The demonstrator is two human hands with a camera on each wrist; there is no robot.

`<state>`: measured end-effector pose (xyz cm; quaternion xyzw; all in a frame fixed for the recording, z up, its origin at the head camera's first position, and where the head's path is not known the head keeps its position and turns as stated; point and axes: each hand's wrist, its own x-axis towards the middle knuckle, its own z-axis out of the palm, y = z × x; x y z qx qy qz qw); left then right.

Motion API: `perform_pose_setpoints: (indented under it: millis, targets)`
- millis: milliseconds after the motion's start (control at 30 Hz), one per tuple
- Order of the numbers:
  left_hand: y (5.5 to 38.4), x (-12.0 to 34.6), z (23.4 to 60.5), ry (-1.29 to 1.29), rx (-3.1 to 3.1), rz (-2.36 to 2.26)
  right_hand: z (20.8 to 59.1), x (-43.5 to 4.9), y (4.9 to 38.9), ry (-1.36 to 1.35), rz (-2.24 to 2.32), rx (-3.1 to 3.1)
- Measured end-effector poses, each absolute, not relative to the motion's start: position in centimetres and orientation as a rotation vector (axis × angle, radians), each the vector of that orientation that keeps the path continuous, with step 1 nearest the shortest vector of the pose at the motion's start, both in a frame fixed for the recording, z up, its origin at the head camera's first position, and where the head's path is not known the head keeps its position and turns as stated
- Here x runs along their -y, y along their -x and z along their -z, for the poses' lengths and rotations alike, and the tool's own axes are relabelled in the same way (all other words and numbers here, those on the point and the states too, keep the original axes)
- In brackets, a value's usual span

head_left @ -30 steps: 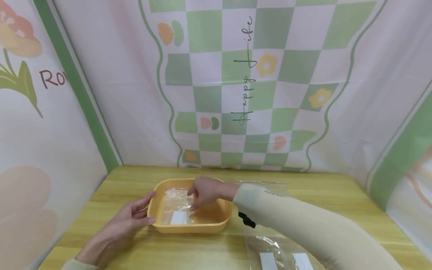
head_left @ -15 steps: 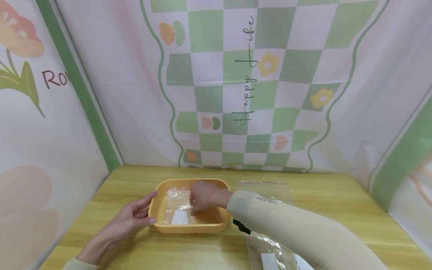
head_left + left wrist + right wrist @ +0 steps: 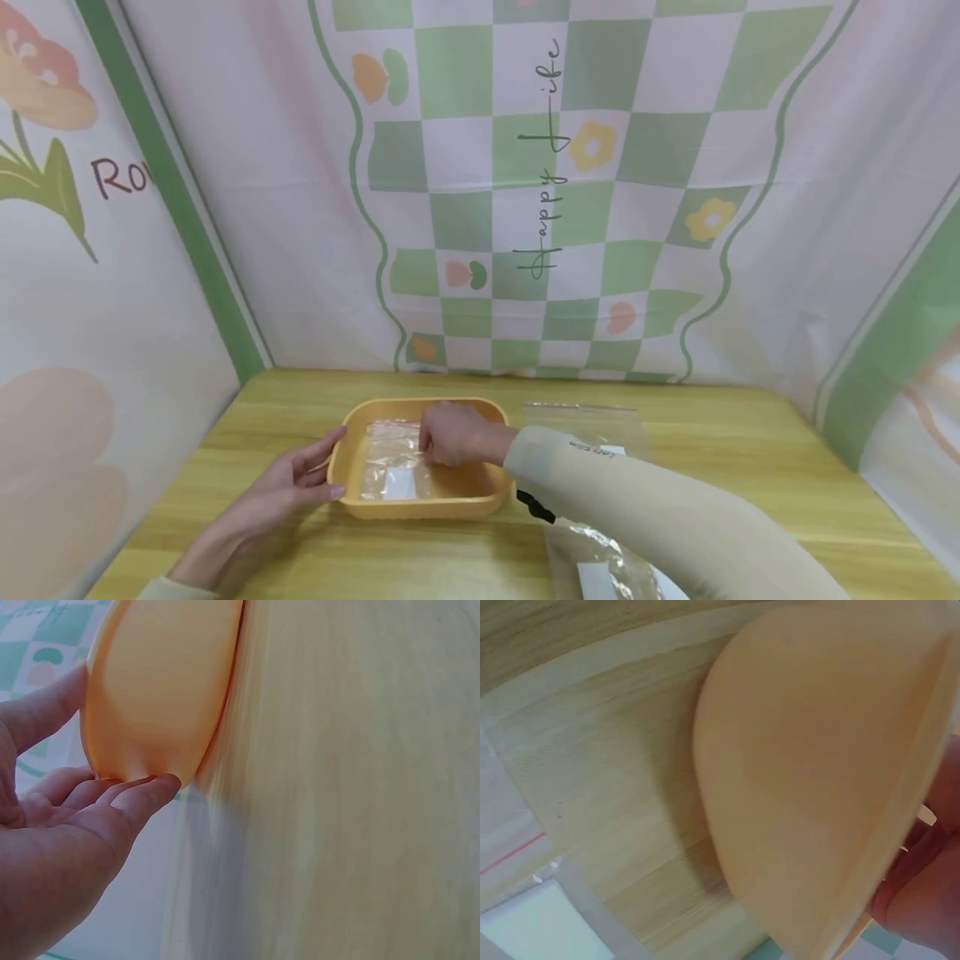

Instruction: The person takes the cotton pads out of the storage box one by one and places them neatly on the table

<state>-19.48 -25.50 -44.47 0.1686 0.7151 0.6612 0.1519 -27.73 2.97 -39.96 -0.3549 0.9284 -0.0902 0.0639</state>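
Observation:
A yellow-orange plastic basket-like tray (image 3: pixel 420 507) stands on the wooden table. Inside, at its left, lies a clear zip bag (image 3: pixel 386 458) with a white label. My left hand (image 3: pixel 288 483) holds the tray's left end, thumb at the front and fingers towards the back; in the left wrist view the left hand (image 3: pixel 82 795) has its fingertips against the tray wall. My right hand (image 3: pixel 453 435) reaches into the tray with bent fingers at the bag's right edge. Its fingertips are hidden; in the right wrist view the tray wall (image 3: pixel 802 765) covers most of that hand.
More clear zip bags (image 3: pixel 573 550) with white labels lie on the table (image 3: pixel 442 554) right of the tray, partly under my right sleeve (image 3: pixel 660 500). Behind the table hangs a printed cloth (image 3: pixel 525 192).
My right hand has gone lower into the tray, its fingers more bent, then shifted slightly back up. The left hand and the tray stay in place.

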Motion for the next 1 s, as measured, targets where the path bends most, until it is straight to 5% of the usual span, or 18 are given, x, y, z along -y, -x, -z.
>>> perform_pose_setpoints:
  millis: [400, 1000]
  targets:
    - [19.4, 25.5, 44.5, -0.495, -2.052, -1.888, 40.4, -4.5, 28.3, 1.275, 0.319, -2.832]
    - [19.4, 25.5, 44.1, -0.522, -2.042, -1.900, 41.2, -3.8, 28.0, 1.228, 1.049, -2.391]
